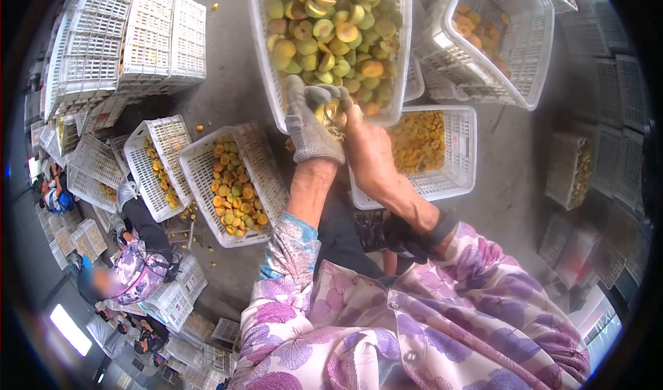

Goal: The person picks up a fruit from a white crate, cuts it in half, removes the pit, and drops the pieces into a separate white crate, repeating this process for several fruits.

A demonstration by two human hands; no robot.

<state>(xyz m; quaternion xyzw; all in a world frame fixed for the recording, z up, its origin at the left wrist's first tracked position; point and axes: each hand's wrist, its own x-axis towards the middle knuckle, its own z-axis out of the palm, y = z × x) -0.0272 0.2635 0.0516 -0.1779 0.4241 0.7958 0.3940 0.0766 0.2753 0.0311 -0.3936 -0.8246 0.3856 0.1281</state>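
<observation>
My left hand [309,124], in a grey knitted glove, is closed around a yellow-green peach [327,113] above the near edge of a white crate. My bare right hand [367,148] is closed right beside it, with thumb and fingers against the fruit. Whatever those fingers grip is hidden by the hand. Pale, stringy bits show on the fruit between both hands. Just beyond, the white crate [260,44] is full of greenish-yellow halved peaches [335,31]. Under my right forearm, another white crate [464,151] holds orange-yellow fruit pieces [418,140].
At left, a tilted crate [200,183] holds halved fruit; another crate [148,176] leans beside it. Crates are stacked at upper left [148,37]. A deep crate [532,65] with some fruit stands upper right. A co-worker in a floral top [141,269] sits at lower left.
</observation>
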